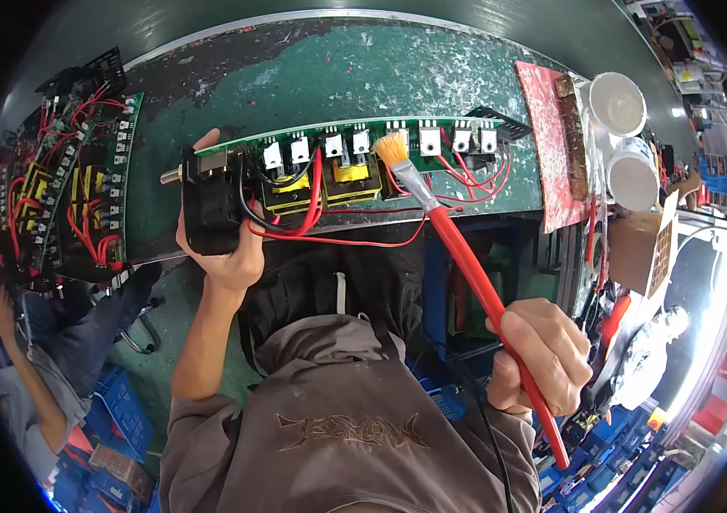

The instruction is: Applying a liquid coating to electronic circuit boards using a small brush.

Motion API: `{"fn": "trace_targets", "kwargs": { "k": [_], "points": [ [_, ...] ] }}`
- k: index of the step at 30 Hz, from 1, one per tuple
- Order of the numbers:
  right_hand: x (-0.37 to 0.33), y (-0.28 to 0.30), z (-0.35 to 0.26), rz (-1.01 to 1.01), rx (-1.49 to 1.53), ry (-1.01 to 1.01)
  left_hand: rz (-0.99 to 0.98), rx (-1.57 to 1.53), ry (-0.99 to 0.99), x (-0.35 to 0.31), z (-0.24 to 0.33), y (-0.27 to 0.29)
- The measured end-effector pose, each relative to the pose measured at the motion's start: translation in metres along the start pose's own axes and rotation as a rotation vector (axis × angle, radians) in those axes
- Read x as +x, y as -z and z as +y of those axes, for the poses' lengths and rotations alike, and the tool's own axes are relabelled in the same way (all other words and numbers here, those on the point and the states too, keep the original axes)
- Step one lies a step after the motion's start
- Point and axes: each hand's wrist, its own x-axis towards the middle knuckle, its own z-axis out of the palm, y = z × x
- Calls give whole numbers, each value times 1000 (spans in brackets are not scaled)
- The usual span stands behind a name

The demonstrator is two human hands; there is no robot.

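Observation:
A green circuit board (235, 142) with a row of white-faced transistors, yellow-wrapped transformers and red and black wires stands on its edge at the bench's near side. My left hand (239, 256) grips its left end around a black plastic end piece (209, 209), with a thumb or finger showing above the board. Closed around a long red-handled brush (475, 265), my right hand (543, 355) is to the right of my body. The brush's pale bristles (391, 150) touch or overlap the transistors near the middle of the board; exact contact is hard to tell.
More wired circuit boards (115, 197) crowd the bench's left end. A red-and-white stained panel (543, 145) lies on the right, beside two white tubs (617, 104) and a cardboard box (637, 248). Another person's arm (30, 368) is at far left, near blue crates (120, 415).

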Motion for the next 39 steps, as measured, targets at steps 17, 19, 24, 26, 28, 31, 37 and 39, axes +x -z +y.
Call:
{"fn": "trace_targets", "kwargs": {
  "k": [17,19,24,26,28,31,37,39],
  "points": [
    [-1,22,8,-22,34,16,-15,94,-59,1,0,0],
    [-2,25,10,3,86,64,3,83,-12,-1,0,1],
    [-5,32,13,112,-15,8,-5,106,-51,1,-1,-2],
    [-5,27,20,103,-11,31,-28,116,-35,1,-2,2],
    [-10,21,15,146,-131,-87,-23,130,-43,2,-2,0],
    [-11,22,14,120,-124,-109,-18,173,-69,3,-3,3],
    [-12,39,17,108,-8,-2,2,199,-66,2,-3,3],
    [-7,42,13,109,-100,-70,-16,208,-83,2,-3,1]
  ]
}}
